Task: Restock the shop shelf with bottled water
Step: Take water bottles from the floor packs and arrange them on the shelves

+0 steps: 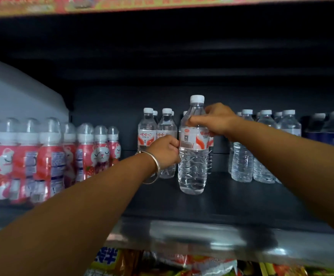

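A clear water bottle (194, 156) with a white cap and a red-and-white label stands upright on the dark shelf (232, 200), in front of the others. My right hand (216, 120) grips its shoulder from the right. My left hand (166, 150), with a silver bangle on the wrist, has curled fingers against the bottle's left side at label height. More labelled water bottles (156, 136) stand in rows just behind and to the left.
Unlabelled-looking water bottles (261, 148) fill the right of the shelf, with dark-wrapped bottles (329, 126) beyond. Pink cat-printed drink bottles (48, 156) crowd the left. The shelf's metal front edge (202, 236) runs below; snack packets (162, 265) lie underneath.
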A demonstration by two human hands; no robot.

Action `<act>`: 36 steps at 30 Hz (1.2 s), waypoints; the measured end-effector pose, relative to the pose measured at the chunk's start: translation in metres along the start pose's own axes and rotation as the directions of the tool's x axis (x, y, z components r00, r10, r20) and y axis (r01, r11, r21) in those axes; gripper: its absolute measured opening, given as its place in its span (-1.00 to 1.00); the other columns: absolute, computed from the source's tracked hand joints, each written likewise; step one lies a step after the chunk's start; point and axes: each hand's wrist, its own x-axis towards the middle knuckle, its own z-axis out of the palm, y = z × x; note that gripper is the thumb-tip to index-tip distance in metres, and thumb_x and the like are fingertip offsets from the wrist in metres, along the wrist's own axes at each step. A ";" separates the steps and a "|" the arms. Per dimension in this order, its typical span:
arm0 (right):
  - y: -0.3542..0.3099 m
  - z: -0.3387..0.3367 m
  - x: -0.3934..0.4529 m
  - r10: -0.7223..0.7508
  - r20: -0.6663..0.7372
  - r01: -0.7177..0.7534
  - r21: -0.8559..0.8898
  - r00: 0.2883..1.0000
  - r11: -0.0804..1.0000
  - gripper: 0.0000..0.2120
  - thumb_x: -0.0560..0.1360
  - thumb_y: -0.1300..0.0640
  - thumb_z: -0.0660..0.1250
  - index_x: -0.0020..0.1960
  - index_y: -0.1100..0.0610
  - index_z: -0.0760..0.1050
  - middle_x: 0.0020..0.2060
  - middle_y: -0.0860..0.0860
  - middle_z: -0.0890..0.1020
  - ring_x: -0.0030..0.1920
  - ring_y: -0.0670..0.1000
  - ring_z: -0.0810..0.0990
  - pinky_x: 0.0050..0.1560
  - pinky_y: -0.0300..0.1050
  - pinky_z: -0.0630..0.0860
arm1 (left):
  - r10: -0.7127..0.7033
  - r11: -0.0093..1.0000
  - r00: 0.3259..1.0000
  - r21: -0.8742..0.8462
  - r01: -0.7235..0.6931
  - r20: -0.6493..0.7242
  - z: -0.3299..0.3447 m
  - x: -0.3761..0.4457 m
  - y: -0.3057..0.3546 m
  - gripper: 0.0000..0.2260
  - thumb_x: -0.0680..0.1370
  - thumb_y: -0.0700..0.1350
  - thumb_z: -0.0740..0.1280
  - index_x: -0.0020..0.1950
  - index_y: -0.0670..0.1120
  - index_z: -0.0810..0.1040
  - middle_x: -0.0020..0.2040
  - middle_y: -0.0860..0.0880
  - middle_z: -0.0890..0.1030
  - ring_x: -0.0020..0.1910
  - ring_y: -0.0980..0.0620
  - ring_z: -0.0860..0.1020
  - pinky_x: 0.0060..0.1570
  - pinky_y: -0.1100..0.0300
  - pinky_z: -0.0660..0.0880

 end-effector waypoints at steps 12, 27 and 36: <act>0.018 0.028 0.035 0.038 -0.061 -0.050 -0.208 0.997 0.977 -0.46 0.30 -0.34 0.38 -0.16 0.16 0.50 -0.21 0.05 0.57 -0.20 0.02 0.57 -0.37 -0.17 0.40 | 0.013 0.989 0.992 0.147 0.005 -0.123 0.030 0.032 -0.021 -0.39 0.35 -0.02 0.52 0.30 -0.13 0.34 0.11 0.02 0.43 0.16 0.00 0.45 0.21 0.09 0.42; 0.056 0.021 0.035 0.110 0.183 -0.155 0.251 0.977 0.956 -0.70 0.47 0.07 0.38 0.12 0.20 0.50 -0.09 0.10 0.62 -0.39 -0.04 0.50 -0.44 -0.25 0.42 | 0.008 0.993 0.989 0.119 0.009 -0.148 0.028 0.059 -0.037 -0.69 0.47 -0.31 0.37 0.20 -0.23 0.49 -0.17 -0.08 0.53 -0.06 -0.05 0.50 0.18 0.05 0.47; 0.053 0.024 0.037 0.086 0.053 -0.094 0.167 0.995 0.982 -0.48 0.30 -0.07 0.52 0.05 0.21 0.42 -0.16 0.18 0.64 -0.35 0.01 0.54 -0.35 -0.15 0.49 | -0.029 0.968 0.981 0.240 0.075 -0.193 0.035 0.049 -0.029 -0.46 0.39 -0.03 0.49 0.27 -0.15 0.38 0.18 -0.11 0.51 0.17 -0.09 0.49 0.22 0.02 0.44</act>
